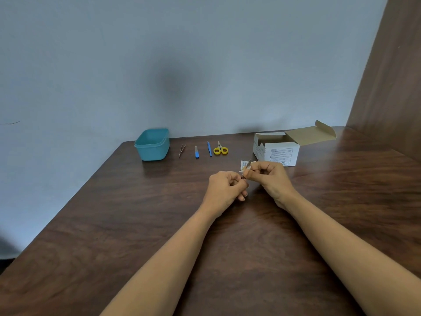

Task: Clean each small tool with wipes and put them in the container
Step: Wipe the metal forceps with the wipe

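Teal container (152,144) sits open on the counter (114,213), around 10 o'clock from the left hand (224,188). Right of it is a loose row, nothing touching: tweezers (182,150), blue-handled file (196,152), thin blue tool (209,148), yellow scissors (220,149), all roughly 11 to 12 o'clock of that hand. Left hand's fingers are curled, pinching the low end of a small metal tool (243,176). Right hand (272,179) is just beside it, fingers curled too, pinching a white wipe (245,168) around the tool's upper part. A small white packet (243,163) lies just behind. The open wipes box (276,149) is at 1 o'clock.
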Demonstrator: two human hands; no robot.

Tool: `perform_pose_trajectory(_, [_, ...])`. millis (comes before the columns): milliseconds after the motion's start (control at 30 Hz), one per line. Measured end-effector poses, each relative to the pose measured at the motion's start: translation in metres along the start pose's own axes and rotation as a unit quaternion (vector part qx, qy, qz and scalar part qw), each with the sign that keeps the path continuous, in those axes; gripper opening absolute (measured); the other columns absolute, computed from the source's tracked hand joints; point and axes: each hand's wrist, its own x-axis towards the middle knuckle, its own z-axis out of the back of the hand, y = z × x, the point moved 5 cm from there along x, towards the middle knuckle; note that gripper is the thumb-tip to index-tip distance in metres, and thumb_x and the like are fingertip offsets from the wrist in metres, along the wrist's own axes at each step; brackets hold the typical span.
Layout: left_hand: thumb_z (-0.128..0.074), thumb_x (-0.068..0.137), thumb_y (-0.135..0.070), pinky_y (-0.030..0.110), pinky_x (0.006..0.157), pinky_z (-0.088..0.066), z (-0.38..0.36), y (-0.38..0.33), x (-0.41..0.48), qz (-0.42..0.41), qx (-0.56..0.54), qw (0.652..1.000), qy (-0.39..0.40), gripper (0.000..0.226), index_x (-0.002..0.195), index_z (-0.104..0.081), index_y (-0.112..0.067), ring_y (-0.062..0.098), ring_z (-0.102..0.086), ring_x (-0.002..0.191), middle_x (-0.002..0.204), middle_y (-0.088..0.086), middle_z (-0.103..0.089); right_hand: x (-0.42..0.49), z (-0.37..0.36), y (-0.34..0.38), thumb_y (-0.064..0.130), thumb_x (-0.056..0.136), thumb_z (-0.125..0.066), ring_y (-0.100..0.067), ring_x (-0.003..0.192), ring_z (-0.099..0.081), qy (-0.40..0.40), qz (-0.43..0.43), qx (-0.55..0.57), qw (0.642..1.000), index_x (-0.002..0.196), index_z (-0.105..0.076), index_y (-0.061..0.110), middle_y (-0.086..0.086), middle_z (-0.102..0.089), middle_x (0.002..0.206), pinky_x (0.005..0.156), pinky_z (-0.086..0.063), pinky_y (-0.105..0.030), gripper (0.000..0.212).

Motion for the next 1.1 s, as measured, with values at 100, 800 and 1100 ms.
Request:
perform_pose_trajectory(100, [-0.062,0.09,-0.014,0.026,0.065,-0.054,-0.0008,-0.0005,-0.0005,-0.003,0.007,1.0,0.005,0.016,0.085,-0.071,-0.002,0.002,-0.06,0.049,0.061,-0.003,-0.068,0.0002,0.0012,-0.0016,0.004,0.071,-0.079,-0.018,0.062,-0.04,-0.01,-0.008,0.004,1.0,0.058,-0.065,0.014,0.001,-0.042,0.055,0.065,-0.043,-0.022,0.021])
perform_pose_trajectory(800, [-0.061,0.09,-0.015,0.029,0.069,-0.055,-0.0026,-0.0015,0.0018,0.002,0.026,1.0,0.016,0.017,0.086,-0.07,0.0,0.003,-0.058,0.048,0.065,0.003,-0.07,0.0001,0.0016,-0.0004,0.0,0.072,-0.077,-0.008,0.06,-0.052,0.006,-0.025,0.031,0.999,0.057,-0.067,0.014,0.006,-0.046,0.051,0.068,-0.047,-0.017,0.023])
perform_pose_trajectory(1100, [-0.061,0.09,-0.015,0.019,0.065,-0.052,-0.003,-0.0021,0.0014,0.003,0.029,0.999,0.016,0.016,0.086,-0.07,-0.002,0.002,-0.059,0.047,0.063,0.0,-0.069,-0.002,0.0014,0.0015,0.017,0.077,-0.076,-0.022,0.072,-0.058,-0.022,0.003,-0.019,1.0,0.07,-0.073,0.01,-0.025,-0.065,0.072,0.074,-0.048,-0.028,0.01])
